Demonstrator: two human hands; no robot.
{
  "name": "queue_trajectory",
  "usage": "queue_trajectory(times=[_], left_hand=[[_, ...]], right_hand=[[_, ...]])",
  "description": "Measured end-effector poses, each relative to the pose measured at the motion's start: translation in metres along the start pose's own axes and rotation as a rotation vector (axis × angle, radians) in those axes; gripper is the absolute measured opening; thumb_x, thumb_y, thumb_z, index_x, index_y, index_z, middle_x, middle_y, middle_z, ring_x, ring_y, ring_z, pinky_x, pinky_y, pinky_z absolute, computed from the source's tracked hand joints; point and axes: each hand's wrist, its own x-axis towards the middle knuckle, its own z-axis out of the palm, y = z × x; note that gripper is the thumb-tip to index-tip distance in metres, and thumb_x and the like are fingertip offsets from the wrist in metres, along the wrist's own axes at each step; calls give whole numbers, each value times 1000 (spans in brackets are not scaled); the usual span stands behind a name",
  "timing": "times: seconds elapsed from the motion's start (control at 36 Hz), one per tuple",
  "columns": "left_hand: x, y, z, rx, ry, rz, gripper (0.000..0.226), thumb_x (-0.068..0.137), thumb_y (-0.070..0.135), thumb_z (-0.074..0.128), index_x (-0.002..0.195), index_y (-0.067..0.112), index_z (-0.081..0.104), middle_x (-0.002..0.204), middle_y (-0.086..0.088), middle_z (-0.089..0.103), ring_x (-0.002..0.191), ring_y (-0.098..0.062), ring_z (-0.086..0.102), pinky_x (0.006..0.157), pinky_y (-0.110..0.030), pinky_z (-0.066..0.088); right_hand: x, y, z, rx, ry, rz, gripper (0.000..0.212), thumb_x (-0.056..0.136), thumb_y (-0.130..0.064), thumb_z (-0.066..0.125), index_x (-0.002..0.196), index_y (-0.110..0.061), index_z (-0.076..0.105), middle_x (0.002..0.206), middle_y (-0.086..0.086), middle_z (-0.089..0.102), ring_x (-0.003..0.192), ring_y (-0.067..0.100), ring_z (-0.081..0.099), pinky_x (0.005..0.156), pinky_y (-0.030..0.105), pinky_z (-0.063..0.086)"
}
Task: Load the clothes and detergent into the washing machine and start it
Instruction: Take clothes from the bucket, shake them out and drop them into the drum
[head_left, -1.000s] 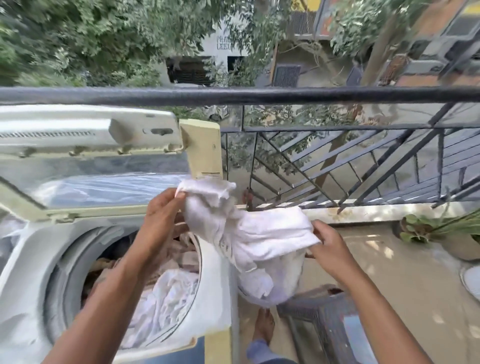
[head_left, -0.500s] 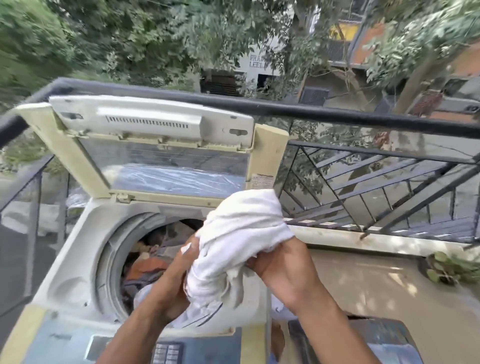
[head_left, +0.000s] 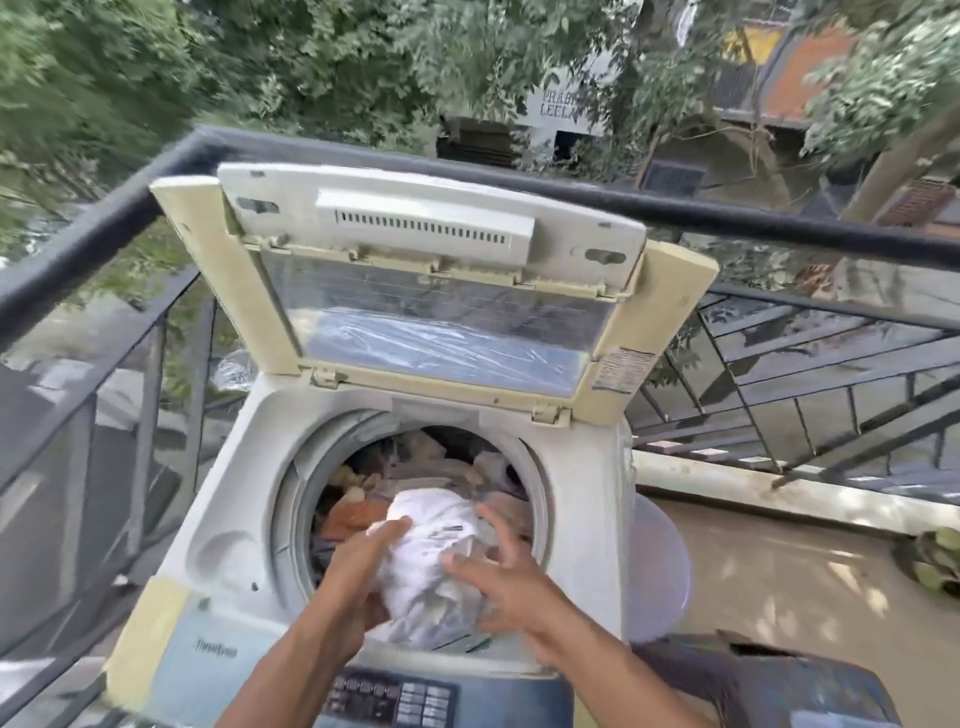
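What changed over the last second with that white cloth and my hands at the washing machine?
The white cloth went from held up beside the washing machine down into the drum, onto the other clothes. The left hand still holds it; the right hand has opened against it. The lid stayed raised.

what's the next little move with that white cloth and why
Probably press the white cloth down into the drum and let go. It sits bunched at the opening, on top of the other clothes, with its near part over the front rim. The left hand grips one side; the right hand has fingers spread against the other. The lid stands open.
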Motion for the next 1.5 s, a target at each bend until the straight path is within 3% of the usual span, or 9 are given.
queue_trajectory(times=[0.08, 0.19, 0.36, 0.5, 0.61, 0.94, 1.11, 1.36, 1.5], left_hand=[[17, -6, -2, 54, -8, -70, 19, 100, 23, 69, 107, 5, 73, 74, -9, 73, 50, -17, 66, 44, -23, 50], [46, -6, -1, 112, -20, -124, 25, 96, 30, 71, 114, 12, 72, 108, -15, 71, 83, -28, 67, 65, -30, 52], [80, 11, 6, 71, -95, -78, 4, 94, 19, 65, 95, 17, 61, 92, -6, 64, 83, -22, 60, 74, -35, 48], [109, 19, 12, 260, -262, -148, 64, 76, 55, 75, 131, 24, 68, 131, -4, 65, 120, -26, 60, 98, -47, 56], [126, 16, 26, 552, -400, -171, 81, 88, 40, 70, 158, 58, 32, 157, 8, 50, 150, -29, 40, 111, -50, 46], [139, -15, 32, 544, -196, -54, 53, 104, 9, 49, 155, 24, 50, 151, -5, 56, 128, -24, 55, 92, -37, 47], [142, -33, 16, 658, -166, 6, 48, 103, 3, 52, 150, 13, 56, 151, -2, 55, 140, -20, 51, 116, -41, 43], [158, -63, -18, 897, -135, -29, 55, 106, 23, 57, 160, 18, 45, 165, -3, 46, 152, -24, 42, 125, -34, 31], [169, -70, -33, 1241, -214, -5, 63, 107, 34, 53, 166, 23, 33, 173, -2, 31, 160, -23, 29, 128, -31, 23]], right_hand=[[31, 15, 16, 64, 0, 70, 82, 82, -41, 87, 145, -56, 37, 138, -6, 56, 111, 22, 69, 72, 41, 63], [64, 19, 19, 92, 192, 16, 68, 84, -6, 79, 135, -41, 51, 114, 3, 71, 90, 27, 73, 57, 33, 56], [90, 1, 11, -248, 324, -265, 64, 84, -5, 77, 133, -37, 53, 131, -11, 59, 106, -1, 60, 90, 27, 55], [106, -8, -5, -892, 536, -349, 79, 87, -8, 65, 152, -41, 35, 159, 2, 27, 139, 25, 41, 107, 34, 46], [111, -19, -9, -1148, 669, -334, 82, 75, -17, 76, 148, -32, 41, 160, 10, 31, 144, 34, 33, 115, 40, 38], [133, 21, -18, -1493, 101, -90, 70, 94, -18, 58, 158, -19, 30, 168, 14, 19, 150, 38, 24, 115, 51, 35], [165, 44, -17, -1702, 12, -166, 63, 95, -27, 59, 154, -21, 37, 160, 18, 32, 140, 41, 36, 103, 52, 41], [230, 36, -40, -1790, 130, -79, 82, 101, -23, 52, 166, -28, 2, 173, 13, -11, 156, 50, -2, 121, 60, 20], [246, 46, -52, -1821, 17, 242, 78, 103, -43, 37, 167, -17, 2, 168, 20, 25, 154, 41, 25, 128, 51, 12]])
